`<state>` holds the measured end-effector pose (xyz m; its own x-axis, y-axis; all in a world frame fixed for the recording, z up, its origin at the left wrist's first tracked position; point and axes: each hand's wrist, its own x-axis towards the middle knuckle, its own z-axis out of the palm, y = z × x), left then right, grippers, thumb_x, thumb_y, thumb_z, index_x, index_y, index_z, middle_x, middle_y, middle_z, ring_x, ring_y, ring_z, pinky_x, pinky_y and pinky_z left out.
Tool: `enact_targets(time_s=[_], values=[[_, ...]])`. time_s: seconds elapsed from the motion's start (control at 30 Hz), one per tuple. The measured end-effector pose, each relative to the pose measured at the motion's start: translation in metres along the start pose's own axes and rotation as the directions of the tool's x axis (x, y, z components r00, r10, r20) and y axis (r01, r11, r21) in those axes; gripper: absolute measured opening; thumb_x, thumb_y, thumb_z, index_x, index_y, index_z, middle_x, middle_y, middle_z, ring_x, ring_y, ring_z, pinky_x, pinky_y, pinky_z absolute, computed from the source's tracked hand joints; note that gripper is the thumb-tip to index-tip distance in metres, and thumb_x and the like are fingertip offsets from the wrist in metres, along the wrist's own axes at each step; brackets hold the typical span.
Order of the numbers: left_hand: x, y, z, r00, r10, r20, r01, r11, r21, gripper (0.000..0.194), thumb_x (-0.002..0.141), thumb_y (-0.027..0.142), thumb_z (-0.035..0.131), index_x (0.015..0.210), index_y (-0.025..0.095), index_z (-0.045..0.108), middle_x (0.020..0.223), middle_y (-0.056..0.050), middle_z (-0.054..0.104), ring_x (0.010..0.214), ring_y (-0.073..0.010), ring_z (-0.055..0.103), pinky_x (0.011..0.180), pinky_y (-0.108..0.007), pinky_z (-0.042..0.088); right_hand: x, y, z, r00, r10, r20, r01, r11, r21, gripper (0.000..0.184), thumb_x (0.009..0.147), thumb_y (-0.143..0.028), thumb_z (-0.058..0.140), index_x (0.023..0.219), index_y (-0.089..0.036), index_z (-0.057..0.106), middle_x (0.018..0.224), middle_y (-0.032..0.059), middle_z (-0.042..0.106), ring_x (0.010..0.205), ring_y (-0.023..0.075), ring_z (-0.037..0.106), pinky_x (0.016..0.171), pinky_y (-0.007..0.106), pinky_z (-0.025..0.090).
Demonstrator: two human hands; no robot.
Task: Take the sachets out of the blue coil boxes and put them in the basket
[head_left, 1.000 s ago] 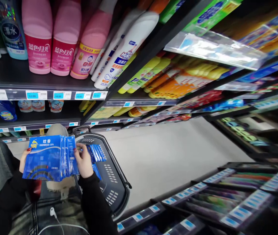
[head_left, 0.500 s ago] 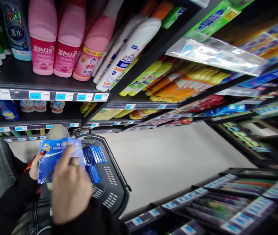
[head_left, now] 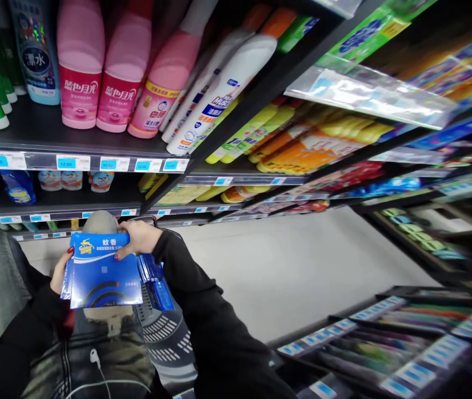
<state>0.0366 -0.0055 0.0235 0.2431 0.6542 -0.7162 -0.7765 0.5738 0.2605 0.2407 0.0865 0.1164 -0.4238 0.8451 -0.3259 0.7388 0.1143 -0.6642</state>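
Low in front of my body, two or more flat blue mosquito coil boxes (head_left: 107, 277) overlap, their printed face towards me. My left hand (head_left: 59, 272) is closed on the left side, thumb on the front near the edge. At the upper right corner my right hand (head_left: 140, 238) pinches the front box, thumb on its face and fingers behind the top edge. Part of a rear box shows along the left side. Under my right forearm stands a grey shopping basket (head_left: 163, 335), with several blue packets (head_left: 159, 285) inside, partly hidden by my sleeve.
Shelves ahead carry pink bottles (head_left: 80, 72), a white toilet cleaner bottle (head_left: 223, 94) and price tags (head_left: 72, 163). A pale floor aisle (head_left: 286, 271) runs right, with low shelving (head_left: 356, 354) along its near side. A white earphone (head_left: 95, 356) hangs over my lap.
My right hand has gone from over the front of the boxes to their upper right corner, gripping there. The front box now sits offset to the right of the one behind.
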Motion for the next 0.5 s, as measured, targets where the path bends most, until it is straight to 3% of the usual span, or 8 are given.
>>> enact_targets(time_s=[0.07, 0.17, 0.33, 0.43, 0.5], values=[[-0.003, 0.002, 0.005, 0.998, 0.014, -0.059, -0.013, 1.000, 0.012, 0.029, 0.081, 0.020, 0.047, 0.101, 0.007, 0.065, 0.069, -0.008, 0.072, 0.075, -0.0242, 0.069, 0.081, -0.032, 0.052, 0.006, 0.007, -0.005, 1.000, 0.025, -0.009, -0.025, 0.998, 0.050, 0.036, 0.029, -0.023, 0.086, 0.056, -0.017, 0.064, 0.045, -0.0068, 0.046, 0.051, 0.0115, 0.045, 0.059, 0.026, 0.034], [-0.007, 0.002, 0.011, 0.986, 0.092, -0.140, -0.086, 0.995, 0.050, 0.024, 0.082, 0.016, 0.044, 0.092, 0.009, 0.064, 0.064, -0.006, 0.070, 0.058, -0.0185, 0.067, 0.066, -0.026, 0.055, -0.009, 0.020, -0.022, 0.996, 0.073, -0.060, -0.061, 0.983, 0.172, 0.028, 0.037, -0.016, 0.083, 0.045, -0.016, 0.056, 0.039, -0.0098, 0.038, 0.045, 0.0053, 0.035, 0.053, 0.022, 0.029], [-0.009, 0.003, 0.008, 0.993, 0.054, -0.104, -0.041, 0.991, 0.125, 0.027, 0.084, 0.026, 0.044, 0.097, 0.010, 0.061, 0.075, -0.008, 0.072, 0.066, -0.0234, 0.068, 0.073, -0.035, 0.056, -0.082, 0.082, -0.049, 0.945, 0.312, -0.102, -0.201, 0.794, 0.573, 0.016, 0.063, -0.022, 0.065, 0.072, -0.012, 0.057, 0.059, -0.0045, 0.053, 0.055, 0.0095, 0.054, 0.051, 0.024, 0.041], [-0.007, 0.004, 0.004, 0.983, 0.080, -0.165, -0.048, 0.980, 0.191, 0.027, 0.082, 0.029, 0.046, 0.100, 0.013, 0.060, 0.077, -0.007, 0.073, 0.071, -0.0259, 0.069, 0.074, -0.040, 0.056, -0.127, 0.137, -0.032, 0.868, 0.467, -0.169, -0.229, 0.677, 0.699, 0.030, 0.064, -0.023, 0.065, 0.091, -0.017, 0.054, 0.070, 0.0011, 0.058, 0.063, 0.0169, 0.061, 0.055, 0.034, 0.049], [-0.006, 0.004, 0.004, 0.972, 0.121, -0.203, -0.072, 0.971, 0.229, 0.024, 0.082, 0.029, 0.047, 0.097, 0.015, 0.060, 0.077, -0.006, 0.073, 0.073, -0.0254, 0.069, 0.074, -0.038, 0.057, -0.144, 0.174, 0.001, 0.809, 0.549, -0.211, -0.236, 0.632, 0.738, 0.031, 0.066, -0.024, 0.065, 0.094, -0.019, 0.052, 0.074, 0.0050, 0.059, 0.063, 0.0189, 0.062, 0.055, 0.037, 0.050]])
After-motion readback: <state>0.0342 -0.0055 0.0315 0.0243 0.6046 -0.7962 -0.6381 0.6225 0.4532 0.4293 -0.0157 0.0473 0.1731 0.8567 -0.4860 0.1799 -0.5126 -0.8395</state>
